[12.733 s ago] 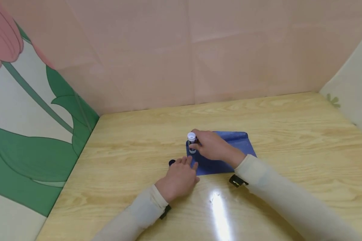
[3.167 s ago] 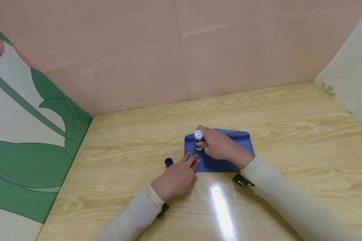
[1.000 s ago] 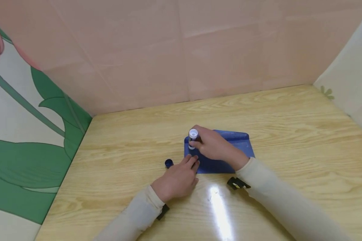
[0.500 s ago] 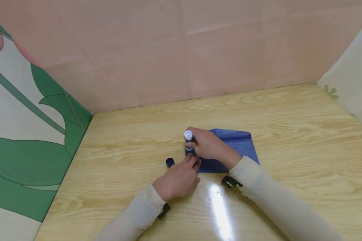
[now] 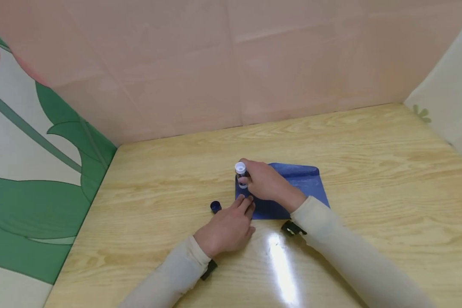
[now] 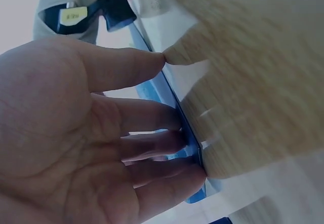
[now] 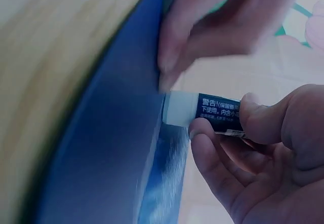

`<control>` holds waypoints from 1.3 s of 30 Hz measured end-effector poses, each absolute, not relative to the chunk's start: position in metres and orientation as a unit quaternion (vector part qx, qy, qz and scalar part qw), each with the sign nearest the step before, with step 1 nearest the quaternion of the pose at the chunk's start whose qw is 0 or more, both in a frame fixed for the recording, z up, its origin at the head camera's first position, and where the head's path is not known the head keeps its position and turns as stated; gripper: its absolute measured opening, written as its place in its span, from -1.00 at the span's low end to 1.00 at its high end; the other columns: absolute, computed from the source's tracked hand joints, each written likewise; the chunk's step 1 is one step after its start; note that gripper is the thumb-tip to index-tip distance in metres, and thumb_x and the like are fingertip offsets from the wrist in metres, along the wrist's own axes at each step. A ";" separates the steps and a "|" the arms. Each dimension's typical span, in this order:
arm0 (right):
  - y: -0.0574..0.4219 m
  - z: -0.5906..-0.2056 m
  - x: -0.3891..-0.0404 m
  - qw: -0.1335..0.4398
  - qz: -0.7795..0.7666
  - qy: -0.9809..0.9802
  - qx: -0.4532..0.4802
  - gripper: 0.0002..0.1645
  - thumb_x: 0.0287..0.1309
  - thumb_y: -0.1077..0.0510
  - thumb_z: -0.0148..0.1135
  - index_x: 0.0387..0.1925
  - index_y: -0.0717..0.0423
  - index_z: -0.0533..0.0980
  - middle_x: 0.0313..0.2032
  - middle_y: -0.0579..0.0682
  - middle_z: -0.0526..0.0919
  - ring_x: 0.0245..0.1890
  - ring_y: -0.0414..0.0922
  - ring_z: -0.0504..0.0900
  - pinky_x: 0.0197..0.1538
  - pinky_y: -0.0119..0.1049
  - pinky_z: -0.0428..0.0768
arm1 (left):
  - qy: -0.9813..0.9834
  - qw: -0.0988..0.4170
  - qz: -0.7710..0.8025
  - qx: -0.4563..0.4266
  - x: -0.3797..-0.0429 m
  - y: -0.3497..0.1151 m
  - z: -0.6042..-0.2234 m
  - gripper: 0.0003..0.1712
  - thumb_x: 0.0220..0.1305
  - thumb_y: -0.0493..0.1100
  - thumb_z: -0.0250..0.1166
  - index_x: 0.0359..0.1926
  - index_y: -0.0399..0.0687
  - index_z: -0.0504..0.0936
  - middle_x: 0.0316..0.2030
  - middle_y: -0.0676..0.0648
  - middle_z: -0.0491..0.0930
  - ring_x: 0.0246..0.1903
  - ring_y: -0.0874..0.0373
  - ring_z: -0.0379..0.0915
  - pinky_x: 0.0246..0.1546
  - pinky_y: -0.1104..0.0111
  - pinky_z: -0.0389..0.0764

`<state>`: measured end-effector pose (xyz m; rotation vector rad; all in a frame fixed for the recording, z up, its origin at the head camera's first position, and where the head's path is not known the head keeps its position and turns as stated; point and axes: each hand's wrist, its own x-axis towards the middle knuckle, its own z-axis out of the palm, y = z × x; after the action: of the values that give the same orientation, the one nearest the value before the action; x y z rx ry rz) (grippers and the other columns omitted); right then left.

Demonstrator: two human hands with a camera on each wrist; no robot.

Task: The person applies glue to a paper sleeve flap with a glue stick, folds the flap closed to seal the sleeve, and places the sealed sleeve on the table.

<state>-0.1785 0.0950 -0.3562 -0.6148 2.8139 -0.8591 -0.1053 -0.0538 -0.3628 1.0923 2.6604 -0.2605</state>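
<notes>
A blue envelope (image 5: pixel 309 186) lies on the table, its flap turned toward the far side. My right hand (image 5: pixel 267 182) grips a glue stick (image 5: pixel 240 167) between thumb and fingers, white base up. In the right wrist view the glue stick (image 7: pixel 181 108) meets the blue surface (image 7: pixel 116 117) with its white end, and its label is dark blue with white print. My left hand (image 5: pixel 229 226) rests its extended fingertips on the envelope's near left corner. The left wrist view shows the fingers (image 6: pixel 147 115) against the envelope's edge (image 6: pixel 195 145).
The dark blue glue stick cap (image 5: pixel 215 207) stands on the wooden table (image 5: pixel 158 184), just left of the left hand. Pink sheeting (image 5: pixel 169 77) covers the back wall, and a flower-print panel (image 5: pixel 34 209) borders the left side.
Over the last seconds the glue stick has shifted left along the envelope in my right hand, now near its left edge. My left hand has stayed in place.
</notes>
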 end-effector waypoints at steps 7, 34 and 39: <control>0.129 -0.358 -0.170 0.038 -0.293 0.934 -0.201 -0.91 0.30 0.15 0.13 -0.19 0.03 0.42 -0.31 -0.06 0.59 -0.30 -0.13 0.56 -0.19 -0.17 0.52 | 0.914 0.150 -0.090 0.366 -0.105 -0.053 -0.360 -0.35 0.47 0.09 -0.11 0.43 -0.15 0.15 0.49 -0.13 -0.02 0.48 -0.07 -0.09 0.27 0.24 0.41; 0.233 -0.358 -0.131 -0.016 -0.244 0.957 -0.155 -0.88 0.23 0.23 0.18 -0.20 0.05 0.47 -0.32 -0.03 0.62 -0.31 -0.11 0.58 -0.19 -0.10 0.54 | 0.921 0.142 -0.062 0.357 -0.101 -0.072 -0.361 -0.38 0.48 0.05 -0.10 0.40 -0.19 0.19 0.48 -0.16 0.02 0.48 -0.09 -0.07 0.29 0.22 0.39; 0.240 -0.346 -0.128 -0.009 -0.222 0.963 -0.153 -0.88 0.23 0.19 0.19 -0.24 0.08 0.42 -0.37 -0.03 0.57 -0.37 -0.13 0.53 -0.29 -0.16 0.49 | 0.921 0.142 -0.070 0.357 -0.102 -0.069 -0.361 -0.38 0.48 0.05 -0.11 0.41 -0.19 0.18 0.48 -0.16 0.02 0.48 -0.09 -0.07 0.30 0.23 0.37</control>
<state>-0.1283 0.2403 -0.3465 -0.4832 3.0437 -0.7008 -0.1018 -0.0691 -0.3614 1.0292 2.6571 -0.2009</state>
